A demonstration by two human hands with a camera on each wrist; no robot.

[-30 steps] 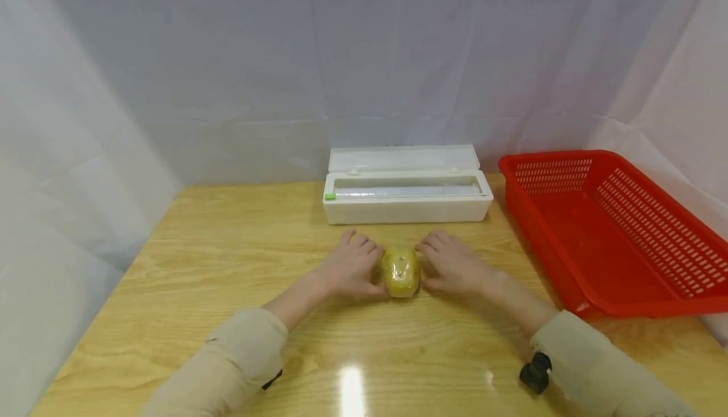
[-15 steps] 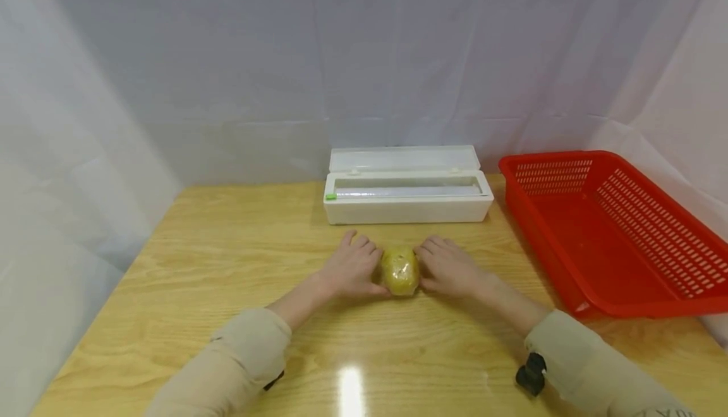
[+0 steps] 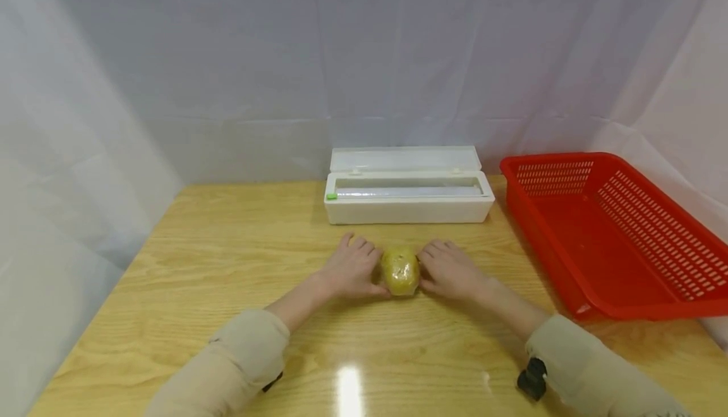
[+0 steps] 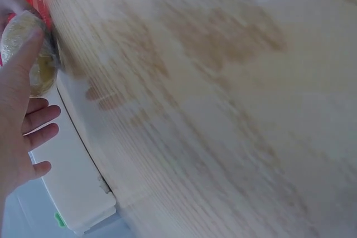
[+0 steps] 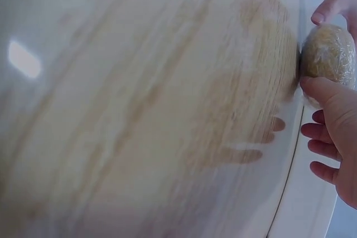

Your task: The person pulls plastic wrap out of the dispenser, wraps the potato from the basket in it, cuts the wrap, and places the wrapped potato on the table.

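Observation:
A yellow potato (image 3: 400, 270) wrapped in shiny plastic film sits on the wooden table, in the middle of the head view. My left hand (image 3: 354, 269) holds its left side, with the thumb at the near end. On the opposite side my right hand (image 3: 452, 270) holds it too, fingertips and thumb at the film. In the left wrist view my thumb lies across the wrapped potato (image 4: 43, 76), the outer fingers spread past it. The right wrist view shows wrinkled film over the potato (image 5: 329, 54) and my right thumb pressed to it.
Behind the hands stands a white cling film box (image 3: 409, 210), its lid raised, with a film roll (image 3: 406, 191) inside and a green slider (image 3: 332, 196) at the left. A red plastic basket (image 3: 560, 259) stands on the right. White cloth (image 3: 250, 76) hangs behind the table (image 3: 227, 246).
My right hand has come slightly inward against the potato, its fingertips a little nearer to me. The left hand and the potato have barely moved.

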